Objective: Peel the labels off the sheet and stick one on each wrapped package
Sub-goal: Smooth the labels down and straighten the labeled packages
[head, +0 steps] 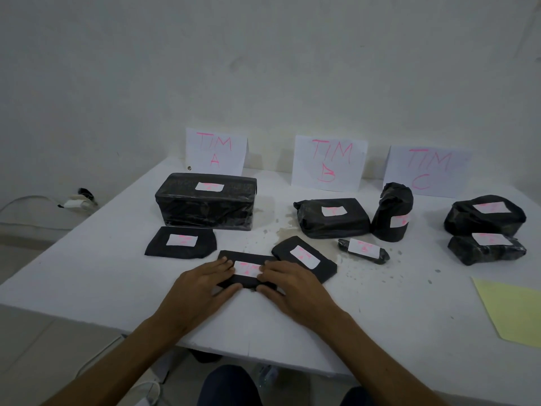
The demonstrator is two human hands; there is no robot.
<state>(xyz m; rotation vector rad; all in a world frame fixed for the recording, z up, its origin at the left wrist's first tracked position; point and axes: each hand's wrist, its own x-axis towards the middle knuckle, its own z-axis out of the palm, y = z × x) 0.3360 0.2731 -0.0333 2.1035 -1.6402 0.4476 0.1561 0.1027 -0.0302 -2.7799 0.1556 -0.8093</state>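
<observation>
Both hands lie on a small flat black package (247,284) at the near middle of the white bench (87,259). The left hand (202,284) covers its left end and the right hand (288,284) covers its right end. The grip of each hand is flat and spread, with straight fingers pressing down on the top and thumbs along the near edge. Between the fingertips sits a white label (246,269) with pink writing, stuck on top of the package.

Just past the right hand lies another flat black package (304,257), turned at a slant, with its own label. Just past the left hand lies a flat dark package (180,242) with a label. Behind that one stands a big black box (205,202), also labelled.

Farther back and to the right of the hands are a wide wrapped package (332,218), a tall wrapped bundle (392,212) standing up, and a small thin wrapped roll (363,250). Each has a white label. Far to the right two more wrapped packages (486,230) sit close together, both labelled.

A pale yellow sheet (512,312) lies on the bench well to the right of the right hand.

Three white paper signs (329,164) lean on the wall behind everything. They read TIM A, TIM B and TIM C in pink.
</observation>
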